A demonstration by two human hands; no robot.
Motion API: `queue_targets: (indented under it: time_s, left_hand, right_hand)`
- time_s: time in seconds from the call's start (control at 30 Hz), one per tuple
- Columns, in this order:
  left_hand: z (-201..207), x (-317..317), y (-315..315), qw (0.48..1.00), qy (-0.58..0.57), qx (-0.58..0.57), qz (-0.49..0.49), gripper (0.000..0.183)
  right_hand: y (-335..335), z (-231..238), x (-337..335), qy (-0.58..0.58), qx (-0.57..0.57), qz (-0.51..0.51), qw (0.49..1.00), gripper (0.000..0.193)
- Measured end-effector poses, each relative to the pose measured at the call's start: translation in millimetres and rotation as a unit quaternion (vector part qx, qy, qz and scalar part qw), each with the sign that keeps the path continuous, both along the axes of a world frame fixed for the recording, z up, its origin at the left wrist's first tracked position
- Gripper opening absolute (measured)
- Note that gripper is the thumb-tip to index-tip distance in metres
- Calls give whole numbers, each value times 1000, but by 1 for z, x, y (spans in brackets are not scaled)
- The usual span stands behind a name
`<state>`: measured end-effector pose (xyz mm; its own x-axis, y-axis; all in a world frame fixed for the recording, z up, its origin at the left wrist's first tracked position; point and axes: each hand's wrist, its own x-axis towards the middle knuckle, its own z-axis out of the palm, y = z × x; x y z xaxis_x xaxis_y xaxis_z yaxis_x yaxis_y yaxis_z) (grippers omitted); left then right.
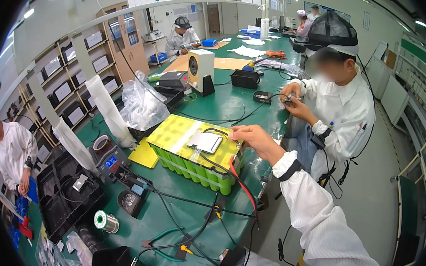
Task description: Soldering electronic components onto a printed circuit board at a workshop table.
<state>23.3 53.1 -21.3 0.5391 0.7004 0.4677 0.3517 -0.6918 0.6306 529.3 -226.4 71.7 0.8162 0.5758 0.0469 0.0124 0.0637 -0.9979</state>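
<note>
Head view: right hand [257,140] at battery pack [184,153], clear plastic [146,105] in black bin [175,99].

We have our right hand [255,138] at the right end of a green battery pack [190,168] with a yellow top. On that top we see a silver plate [206,142]; a red cable [240,179] trails off the right end. Nearer us on the green table [220,99]: a solder spool [106,221], green-handled pliers [163,232]. Across to the right, a seated co-worker [345,108] handles a small part.
</note>
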Motion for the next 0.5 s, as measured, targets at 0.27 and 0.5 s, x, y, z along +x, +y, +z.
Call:
queue_targets:
  time_s: [0.27,0.5]
  left_hand:
    - [-3,0,1,1000,3,-18,5,18]
    - [4,1,-2,999,11,-20,25,15]
  right_hand:
    - [0,-7,-2,-1,18,-19,1000,29]
    - [5,-9,-7,-14,28,-39,999,28]
